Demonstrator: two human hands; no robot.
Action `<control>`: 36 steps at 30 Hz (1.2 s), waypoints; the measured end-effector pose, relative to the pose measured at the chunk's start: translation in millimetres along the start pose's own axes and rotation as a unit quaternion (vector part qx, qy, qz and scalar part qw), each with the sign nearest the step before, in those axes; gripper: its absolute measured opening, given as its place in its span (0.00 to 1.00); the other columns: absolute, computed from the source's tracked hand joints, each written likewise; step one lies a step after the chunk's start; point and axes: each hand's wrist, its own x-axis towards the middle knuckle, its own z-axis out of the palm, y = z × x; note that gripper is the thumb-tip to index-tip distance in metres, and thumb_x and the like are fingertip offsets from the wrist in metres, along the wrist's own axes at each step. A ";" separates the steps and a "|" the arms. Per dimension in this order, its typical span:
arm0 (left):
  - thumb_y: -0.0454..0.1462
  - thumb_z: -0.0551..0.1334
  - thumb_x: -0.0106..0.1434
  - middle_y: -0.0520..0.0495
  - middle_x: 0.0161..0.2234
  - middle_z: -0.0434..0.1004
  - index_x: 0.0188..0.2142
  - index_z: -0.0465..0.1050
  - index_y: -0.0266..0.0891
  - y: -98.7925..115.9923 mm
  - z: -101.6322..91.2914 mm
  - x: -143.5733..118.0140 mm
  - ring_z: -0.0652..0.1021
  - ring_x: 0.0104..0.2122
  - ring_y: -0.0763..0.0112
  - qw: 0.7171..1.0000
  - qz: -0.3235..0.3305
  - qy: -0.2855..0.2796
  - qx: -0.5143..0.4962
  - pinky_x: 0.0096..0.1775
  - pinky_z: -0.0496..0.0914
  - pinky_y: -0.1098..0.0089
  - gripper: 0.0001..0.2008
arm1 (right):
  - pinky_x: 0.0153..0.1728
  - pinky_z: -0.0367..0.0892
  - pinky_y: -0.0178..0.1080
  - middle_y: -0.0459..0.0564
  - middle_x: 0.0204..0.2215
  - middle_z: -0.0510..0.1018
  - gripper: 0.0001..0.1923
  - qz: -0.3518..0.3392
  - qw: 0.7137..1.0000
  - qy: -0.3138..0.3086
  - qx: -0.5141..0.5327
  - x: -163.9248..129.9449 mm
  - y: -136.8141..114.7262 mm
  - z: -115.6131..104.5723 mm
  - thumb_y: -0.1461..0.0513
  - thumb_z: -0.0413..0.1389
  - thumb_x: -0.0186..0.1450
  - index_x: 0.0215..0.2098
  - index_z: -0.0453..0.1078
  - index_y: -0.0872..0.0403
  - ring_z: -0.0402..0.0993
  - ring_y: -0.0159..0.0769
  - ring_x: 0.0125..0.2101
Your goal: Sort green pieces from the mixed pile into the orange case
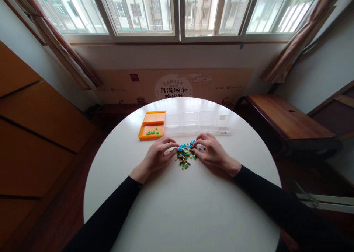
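A small heap of tiny toy building bricks in blue, green, brown, yellow and cream lies on the white round table. At its left edge is my left hand, thumb and forefinger slightly apart beside the blue bricks. My right hand reaches in from the other side, its thumb and forefinger drawn together at the blue and dark bricks. Whatever sits between those fingertips is too small to make out. Beyond my left hand, an orange tray holds several green bricks in its front compartment.
A clear plastic compartment box adjoins the orange tray's right side. The white table has a curved edge all round. A wooden bench stands to the right, a wooden cabinet to the left. Windows are ahead.
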 end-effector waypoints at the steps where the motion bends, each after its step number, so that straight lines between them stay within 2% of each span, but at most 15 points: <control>1: 0.41 0.67 0.77 0.44 0.46 0.85 0.49 0.86 0.46 0.0 -0.4 -0.2 0.83 0.44 0.62 1.000 0.000 0.000 0.000 0.48 0.78 0.60 0.07 | 0.52 0.73 0.51 0.51 0.44 0.81 0.06 -0.001 1.000 0.000 -0.001 0.1 -0.2 0.6 0.65 0.69 0.67 0.40 0.81 0.48 0.78 0.46 0.45; 8: 0.41 0.67 0.77 0.44 0.45 0.85 0.48 0.85 0.46 1.4 -1.6 0.5 0.83 0.42 0.63 1.000 0.007 0.000 0.002 0.46 0.78 0.60 0.07 | 0.53 0.71 0.52 0.50 0.43 0.83 0.03 -0.033 0.999 -0.003 -0.028 1.4 -0.2 2.6 0.63 0.67 0.71 0.38 0.82 0.48 0.78 0.45 0.45; 15: 0.40 0.68 0.76 0.44 0.45 0.85 0.48 0.85 0.46 2.9 -1.3 1.9 0.83 0.42 0.63 1.000 0.009 0.005 0.002 0.46 0.78 0.61 0.06 | 0.55 0.71 0.53 0.51 0.44 0.84 0.04 -0.050 0.998 -0.005 -0.036 0.5 2.2 4.2 0.61 0.66 0.74 0.39 0.81 0.48 0.78 0.45 0.46; 21: 0.41 0.69 0.76 0.45 0.44 0.85 0.49 0.85 0.46 9.1 1.4 2.2 0.83 0.41 0.63 1.000 0.019 0.016 0.004 0.46 0.77 0.61 0.06 | 0.54 0.73 0.51 0.51 0.44 0.84 0.04 -0.013 0.997 0.021 0.068 3.1 -7.3 3.4 0.61 0.64 0.76 0.41 0.81 0.48 0.80 0.45 0.46; 26: 0.45 0.73 0.73 0.46 0.43 0.86 0.48 0.85 0.47 21.4 12.9 6.4 0.83 0.40 0.63 0.999 0.029 0.035 0.011 0.45 0.77 0.61 0.09 | 0.51 0.76 0.47 0.52 0.45 0.84 0.07 0.029 0.984 0.009 0.174 5.5 -10.7 3.9 0.58 0.63 0.77 0.40 0.81 0.48 0.81 0.43 0.46; 36: 0.46 0.70 0.76 0.47 0.40 0.87 0.44 0.86 0.48 33.3 23.5 13.2 0.83 0.38 0.63 0.999 0.018 0.034 0.034 0.43 0.76 0.61 0.08 | 0.52 0.76 0.47 0.52 0.44 0.84 0.13 0.049 0.975 -0.020 0.216 6.9 -13.5 4.0 0.53 0.61 0.78 0.39 0.82 0.49 0.81 0.43 0.46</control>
